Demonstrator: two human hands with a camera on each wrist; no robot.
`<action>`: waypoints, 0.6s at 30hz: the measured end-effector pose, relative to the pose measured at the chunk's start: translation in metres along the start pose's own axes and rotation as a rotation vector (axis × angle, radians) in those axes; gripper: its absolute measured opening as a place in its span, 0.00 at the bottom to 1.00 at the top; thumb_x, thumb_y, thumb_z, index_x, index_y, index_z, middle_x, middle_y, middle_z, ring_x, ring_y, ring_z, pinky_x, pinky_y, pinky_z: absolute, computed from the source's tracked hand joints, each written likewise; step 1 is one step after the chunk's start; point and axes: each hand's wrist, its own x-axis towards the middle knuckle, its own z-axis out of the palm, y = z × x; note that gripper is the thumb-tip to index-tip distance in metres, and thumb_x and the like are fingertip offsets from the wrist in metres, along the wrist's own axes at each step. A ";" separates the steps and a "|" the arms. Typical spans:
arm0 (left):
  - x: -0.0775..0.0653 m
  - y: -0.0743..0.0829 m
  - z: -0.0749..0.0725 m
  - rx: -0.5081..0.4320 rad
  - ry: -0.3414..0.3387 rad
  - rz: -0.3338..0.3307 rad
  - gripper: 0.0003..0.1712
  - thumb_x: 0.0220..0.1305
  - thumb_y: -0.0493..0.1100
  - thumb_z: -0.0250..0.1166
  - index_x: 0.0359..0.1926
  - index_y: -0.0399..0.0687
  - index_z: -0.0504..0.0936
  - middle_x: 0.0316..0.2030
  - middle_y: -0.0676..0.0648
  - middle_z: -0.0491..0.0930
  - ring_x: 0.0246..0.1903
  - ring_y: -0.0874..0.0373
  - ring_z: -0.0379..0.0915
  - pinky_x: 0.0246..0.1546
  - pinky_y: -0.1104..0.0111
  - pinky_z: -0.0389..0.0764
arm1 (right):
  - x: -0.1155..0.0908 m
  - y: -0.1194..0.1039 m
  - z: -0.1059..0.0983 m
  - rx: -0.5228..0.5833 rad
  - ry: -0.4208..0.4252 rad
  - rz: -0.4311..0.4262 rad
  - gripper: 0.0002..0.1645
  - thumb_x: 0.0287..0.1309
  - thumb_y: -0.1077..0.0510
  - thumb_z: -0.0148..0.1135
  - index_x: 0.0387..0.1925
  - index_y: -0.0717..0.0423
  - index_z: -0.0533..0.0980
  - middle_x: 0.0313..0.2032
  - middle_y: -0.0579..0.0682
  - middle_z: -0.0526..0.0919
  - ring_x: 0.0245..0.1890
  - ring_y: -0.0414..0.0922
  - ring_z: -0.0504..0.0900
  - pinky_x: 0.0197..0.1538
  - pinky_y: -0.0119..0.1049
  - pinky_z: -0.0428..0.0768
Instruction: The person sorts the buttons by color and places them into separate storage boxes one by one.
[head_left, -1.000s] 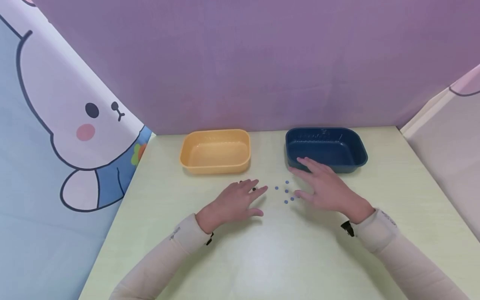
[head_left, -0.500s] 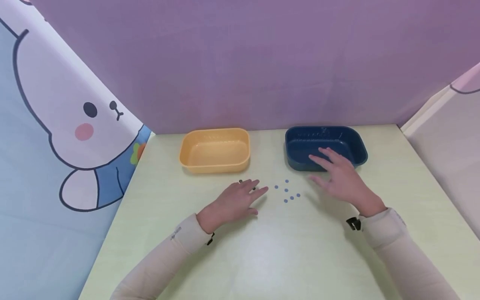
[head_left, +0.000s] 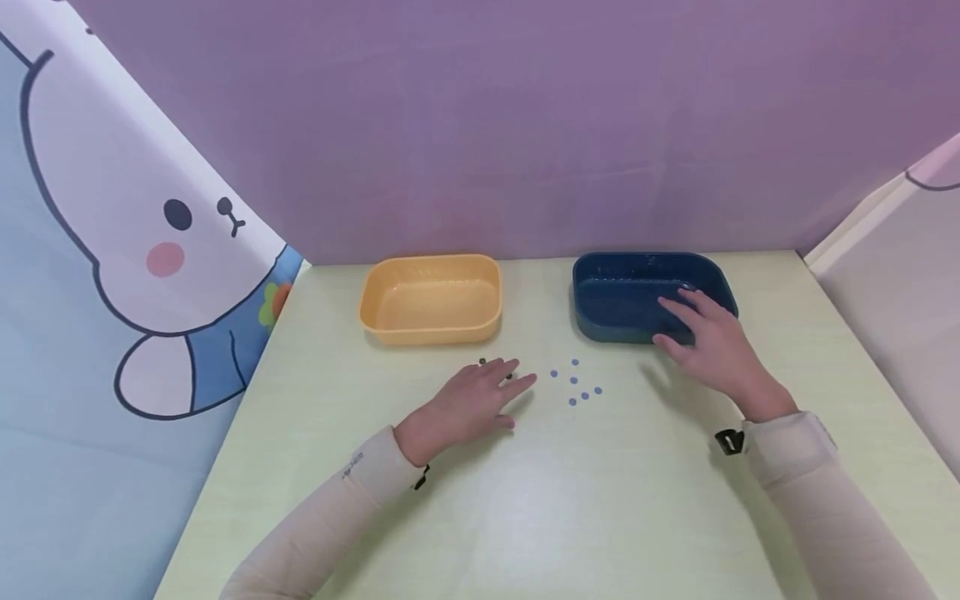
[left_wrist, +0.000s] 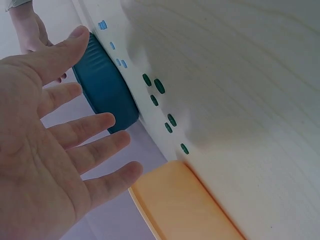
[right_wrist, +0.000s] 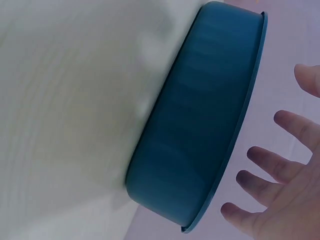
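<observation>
My left hand [head_left: 467, 406] hovers over the table with its fingers spread and nothing in them. Beneath it lie several small dark green discs [left_wrist: 159, 86], mostly hidden by the hand in the head view. To their right several small blue discs [head_left: 573, 381] are scattered flat on the table. My right hand [head_left: 712, 350] reaches over the near right rim of the dark blue bin [head_left: 622, 333], fingers apart and holding nothing. In the right wrist view its fingertips stand beyond the rim of that bin.
A yellow bin [head_left: 431, 337] stands at the back left, level with the blue one, with a gap between them. Behind both rises a purple cloth wall [head_left: 480, 133]. A cloth with a cartoon rabbit [head_left: 120, 217] borders the table [head_left: 510, 517] on the left.
My right hand has moved right and slightly away, from beside the blue discs to over the right part of the blue bin. My left hand has stayed almost still.
</observation>
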 end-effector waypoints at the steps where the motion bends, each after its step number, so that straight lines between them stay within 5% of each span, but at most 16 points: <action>1: 0.000 0.000 0.000 0.001 0.003 0.001 0.45 0.65 0.58 0.69 0.77 0.58 0.61 0.73 0.42 0.63 0.71 0.46 0.61 0.66 0.52 0.70 | 0.000 0.001 0.000 -0.003 0.001 0.001 0.36 0.59 0.53 0.71 0.66 0.63 0.72 0.66 0.73 0.67 0.68 0.72 0.61 0.64 0.71 0.61; 18: 0.003 0.002 0.001 -0.009 0.015 0.017 0.44 0.65 0.58 0.69 0.77 0.57 0.62 0.73 0.43 0.64 0.70 0.46 0.63 0.65 0.52 0.71 | -0.003 0.016 -0.009 0.094 0.113 0.126 0.27 0.65 0.57 0.63 0.62 0.68 0.75 0.65 0.70 0.69 0.66 0.70 0.64 0.64 0.68 0.61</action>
